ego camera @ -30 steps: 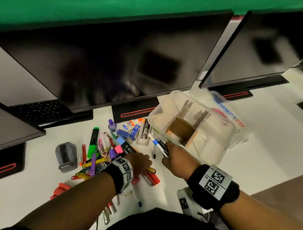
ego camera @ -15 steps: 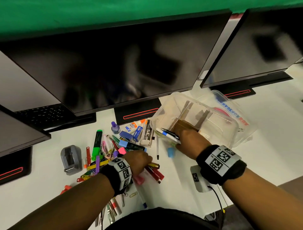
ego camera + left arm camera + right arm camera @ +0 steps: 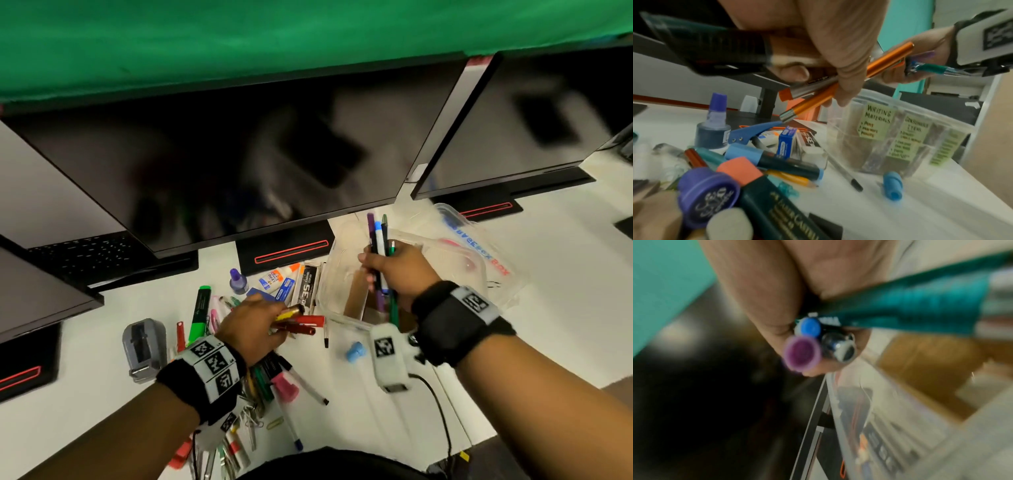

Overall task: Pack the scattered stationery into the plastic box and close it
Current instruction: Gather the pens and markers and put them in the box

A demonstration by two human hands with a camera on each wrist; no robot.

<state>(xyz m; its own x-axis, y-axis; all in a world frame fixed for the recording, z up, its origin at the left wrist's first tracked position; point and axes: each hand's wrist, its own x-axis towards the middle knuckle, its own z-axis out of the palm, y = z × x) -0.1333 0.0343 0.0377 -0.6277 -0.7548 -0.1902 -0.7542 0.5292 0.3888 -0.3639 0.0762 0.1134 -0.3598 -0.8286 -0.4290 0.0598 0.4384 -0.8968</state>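
Since half a second ago my right hand [image 3: 394, 274] has lifted from the near rim of the plastic box [image 3: 472, 274] and now stands a bundle of pens [image 3: 378, 240] upright over its near-left compartment, fingers curled round them. My left hand [image 3: 253, 325] has risen off the pile, pinching a red marker [image 3: 305, 321] and a few other pens. I judge the task barely begun: the box, right of centre in the head view, looks nearly empty, its lid [image 3: 479, 236] open behind it. Most of the stationery pile [image 3: 212, 315] lies on the desk [image 3: 548, 308] at lower left, a blue cap [image 3: 354, 351] loose near the box.
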